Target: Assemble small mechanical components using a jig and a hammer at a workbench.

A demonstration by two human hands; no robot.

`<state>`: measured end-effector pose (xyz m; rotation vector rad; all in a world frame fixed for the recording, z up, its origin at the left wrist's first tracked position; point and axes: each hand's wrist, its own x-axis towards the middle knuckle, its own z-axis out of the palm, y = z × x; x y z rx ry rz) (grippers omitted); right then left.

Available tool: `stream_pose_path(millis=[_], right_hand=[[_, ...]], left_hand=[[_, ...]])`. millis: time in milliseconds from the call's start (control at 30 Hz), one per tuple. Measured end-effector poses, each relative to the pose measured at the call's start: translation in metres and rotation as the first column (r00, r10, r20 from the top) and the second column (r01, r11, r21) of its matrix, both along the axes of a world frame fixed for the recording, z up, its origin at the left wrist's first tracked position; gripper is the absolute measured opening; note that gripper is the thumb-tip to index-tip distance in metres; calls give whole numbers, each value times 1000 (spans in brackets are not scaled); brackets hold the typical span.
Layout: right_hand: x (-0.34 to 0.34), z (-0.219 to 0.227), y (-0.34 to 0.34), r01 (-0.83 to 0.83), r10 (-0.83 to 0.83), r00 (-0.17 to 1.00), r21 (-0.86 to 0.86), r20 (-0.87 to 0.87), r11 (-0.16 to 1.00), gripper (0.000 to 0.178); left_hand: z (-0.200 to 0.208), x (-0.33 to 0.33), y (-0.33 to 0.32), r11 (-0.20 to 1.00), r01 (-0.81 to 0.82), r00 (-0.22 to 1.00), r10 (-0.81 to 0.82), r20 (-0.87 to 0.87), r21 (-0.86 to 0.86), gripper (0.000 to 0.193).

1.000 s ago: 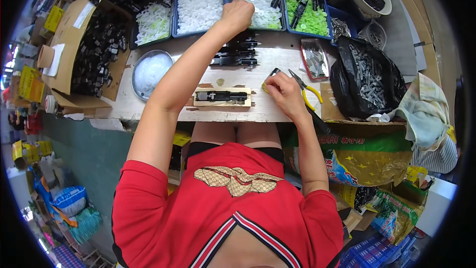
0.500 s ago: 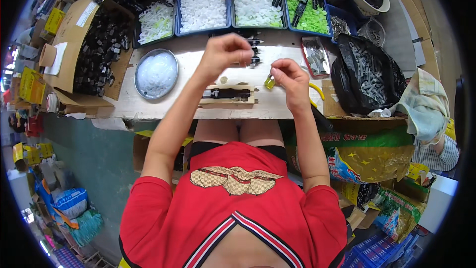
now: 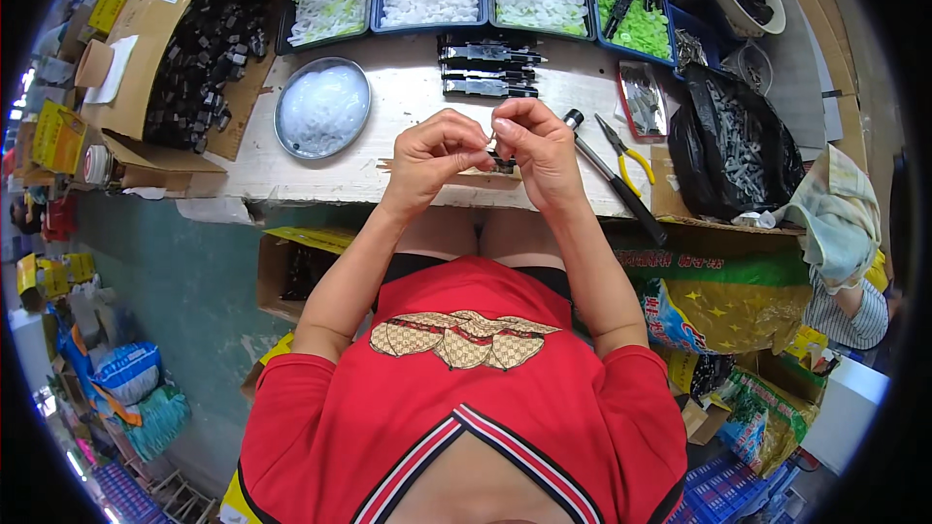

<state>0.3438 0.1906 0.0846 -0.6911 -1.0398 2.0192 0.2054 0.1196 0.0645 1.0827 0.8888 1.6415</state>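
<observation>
My left hand [image 3: 439, 157] and my right hand [image 3: 540, 147] meet over the near edge of the workbench, fingers pinched together. Between the fingertips is something small and thin that I cannot make out. Just under them a dark part [image 3: 502, 165] lies in a wooden holder [image 3: 482, 178], mostly hidden by the hands. Beyond the hands, several black and silver mechanism parts [image 3: 490, 78] lie in a stack. Right of my right hand are a black-handled hammer [image 3: 619, 182] and yellow-handled pliers [image 3: 629, 157].
A round dish [image 3: 322, 109] of clear, whitish small pieces stands on the left, beside a carton [image 3: 126, 102] of black parts. Along the back are trays [image 3: 430, 27] of white and green plastic pieces. A black bag [image 3: 694, 141] of grey parts and a red tray [image 3: 643, 102] are at right.
Both hands have come together and down over the wooden holder. The yellow translucent piece in my right hand no longer shows. The view has shifted, revealing the stack and the tools more fully.
</observation>
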Motion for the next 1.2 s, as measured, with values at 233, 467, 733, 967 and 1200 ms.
stream_pose_path(millis=[233, 467, 733, 967, 1200], right_hand=[[-8, 0, -4, -6, 6, 1000, -21, -21, 1000, 12], [-10, 1, -4, 2, -2, 1000, 0, 26, 1000, 11], [-5, 2, 2, -77, 70, 990, 57, 122, 995, 9], [-7, -2, -5, -152, -75, 919, 524, 386, 838, 10], [-3, -3, -6, -228, -281, 869, 833, 408, 504, 10]], left_hand=[[0, -1, -3, 998, -57, 994, 60, -91, 40, 12], [1, -6, -7, 983, -157, 945, 178, -273, 98, 14], [-1, -6, -10, 991, -131, 968, 137, -211, 40, 15], [-5, -10, -12, 988, -144, 943, 156, -294, 64, 11], [-7, -14, -14, 984, -178, 958, 173, -228, 0, 8]])
